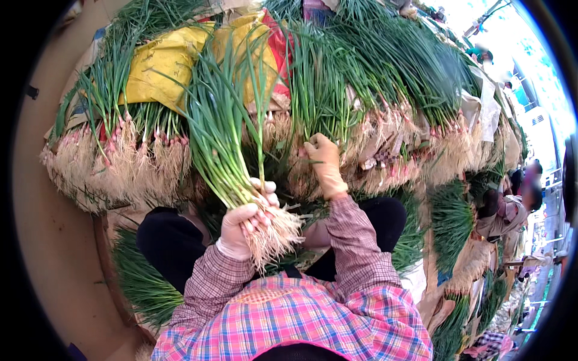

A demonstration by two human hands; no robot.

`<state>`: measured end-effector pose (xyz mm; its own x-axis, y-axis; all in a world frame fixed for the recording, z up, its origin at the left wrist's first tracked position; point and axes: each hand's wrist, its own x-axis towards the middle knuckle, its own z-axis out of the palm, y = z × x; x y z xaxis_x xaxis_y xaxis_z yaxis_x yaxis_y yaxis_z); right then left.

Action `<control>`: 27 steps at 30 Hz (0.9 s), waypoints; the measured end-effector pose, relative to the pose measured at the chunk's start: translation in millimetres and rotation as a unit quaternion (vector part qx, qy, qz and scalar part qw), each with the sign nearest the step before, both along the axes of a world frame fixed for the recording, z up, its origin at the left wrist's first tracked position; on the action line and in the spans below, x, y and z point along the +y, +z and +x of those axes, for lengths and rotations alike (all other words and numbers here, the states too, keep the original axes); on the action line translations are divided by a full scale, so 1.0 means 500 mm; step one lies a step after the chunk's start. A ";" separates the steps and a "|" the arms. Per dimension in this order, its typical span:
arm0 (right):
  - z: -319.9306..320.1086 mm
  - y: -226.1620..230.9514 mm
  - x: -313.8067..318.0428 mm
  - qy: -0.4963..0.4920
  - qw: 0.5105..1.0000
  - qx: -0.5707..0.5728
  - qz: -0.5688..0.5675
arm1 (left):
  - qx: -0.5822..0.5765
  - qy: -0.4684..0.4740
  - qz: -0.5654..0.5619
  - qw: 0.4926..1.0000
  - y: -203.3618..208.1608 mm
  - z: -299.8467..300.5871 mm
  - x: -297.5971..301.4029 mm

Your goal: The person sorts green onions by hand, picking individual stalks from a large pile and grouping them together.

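Note:
My left hand [238, 225], in a pale glove, is wrapped round a bunch of green garlic [224, 159] just above its pinkish bulbs. The bunch tilts, its long leaves pointing away up to the left and its pale roots hanging toward my lap. One stalk stands a little apart from the rest of it, by the fingertips. My right hand [325, 161], in a tan glove, is at the near edge of the large heap of green garlic [385, 54]. Its fingers are curled in among the stalks and roots; whatever they pinch is too small to make out.
Yellow sacks [162, 63] lie on the heap's left part. More bundles of green garlic [144, 277] rest on the floor beside my folded legs, with another bundle [451, 222] farther right. A crouching person [506, 210] is at the right. A brown wall [60, 240] curves along the left.

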<state>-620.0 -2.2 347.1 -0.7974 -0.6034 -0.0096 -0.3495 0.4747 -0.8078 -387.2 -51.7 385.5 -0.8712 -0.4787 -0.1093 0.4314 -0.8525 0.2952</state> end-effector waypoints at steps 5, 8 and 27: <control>0.070 0.046 0.061 -0.011 0.947 -0.149 -0.284 | 0.047 -0.010 0.004 0.999 0.003 -0.004 -0.010; 0.132 -0.049 0.101 0.096 0.928 -0.298 -0.202 | 0.024 0.009 -0.027 0.999 0.010 0.004 -0.014; 0.050 -0.086 0.003 -0.102 0.966 0.237 -0.024 | -0.035 -0.044 -0.015 0.998 -0.004 0.001 -0.008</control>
